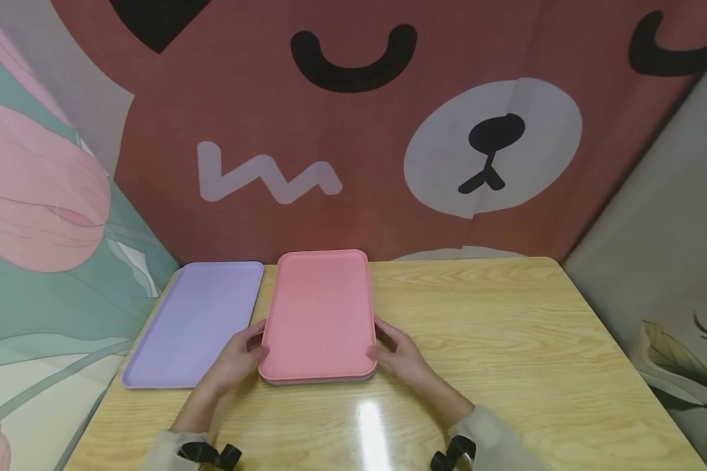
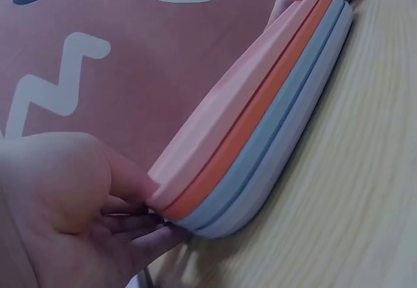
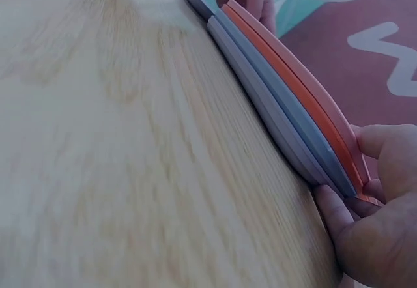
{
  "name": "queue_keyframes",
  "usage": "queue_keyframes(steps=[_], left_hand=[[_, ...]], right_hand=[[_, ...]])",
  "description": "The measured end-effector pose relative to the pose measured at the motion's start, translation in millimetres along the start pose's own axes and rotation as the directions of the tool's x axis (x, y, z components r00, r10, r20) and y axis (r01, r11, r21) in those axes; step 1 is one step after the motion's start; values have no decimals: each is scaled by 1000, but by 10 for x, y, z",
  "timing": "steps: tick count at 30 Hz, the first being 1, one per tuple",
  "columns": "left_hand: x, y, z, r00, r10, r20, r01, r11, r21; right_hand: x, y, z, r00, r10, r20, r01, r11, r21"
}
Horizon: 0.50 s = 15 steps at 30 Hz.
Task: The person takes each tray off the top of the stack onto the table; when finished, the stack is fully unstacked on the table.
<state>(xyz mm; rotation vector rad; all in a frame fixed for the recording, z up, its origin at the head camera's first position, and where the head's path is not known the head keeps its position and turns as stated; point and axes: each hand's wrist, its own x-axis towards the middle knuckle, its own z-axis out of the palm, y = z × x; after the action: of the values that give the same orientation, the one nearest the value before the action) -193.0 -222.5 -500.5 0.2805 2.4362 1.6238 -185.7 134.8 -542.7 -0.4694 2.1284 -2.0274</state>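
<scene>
A pink tray [image 1: 318, 314] lies on top of a stack of trays at the middle of the table. Beneath it, the left wrist view shows an orange tray [image 2: 251, 120], a grey-blue tray [image 2: 276, 105] and a pale lavender tray [image 2: 290, 128]. My left hand [image 1: 235, 360] grips the stack's left side, thumb at the pink rim and fingers lower along the edge. On the opposite side my right hand [image 1: 405, 360] holds the stack the same way, thumb at the pink edge. Some fingertips are hidden behind the trays.
A separate purple tray [image 1: 206, 320] lies flat on the wooden table [image 1: 495, 353], left of the stack and beside my left hand. Behind the table's far edge hangs a brown cloth [image 1: 371, 131] with a bear face. Patterned cloth [image 1: 41, 301] covers the left side.
</scene>
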Motion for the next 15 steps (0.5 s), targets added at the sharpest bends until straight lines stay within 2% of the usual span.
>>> queue_keyframes(steps=[5,11,15], left_hand=[[-1,-13,-79,1000,0,-28,1,999,47],[-14,-69,-153,998,39,-43,-36,996,83],[-55,-65,-171,995,37,-88,-27,993,114]], right_hand=[[54,3,67,1000,2,4,-2,1000,-2],[73,-34,130,1000,14,-11,-14,1000,-15],[81,-46,182,1000,-10,8,10,1000,-15]])
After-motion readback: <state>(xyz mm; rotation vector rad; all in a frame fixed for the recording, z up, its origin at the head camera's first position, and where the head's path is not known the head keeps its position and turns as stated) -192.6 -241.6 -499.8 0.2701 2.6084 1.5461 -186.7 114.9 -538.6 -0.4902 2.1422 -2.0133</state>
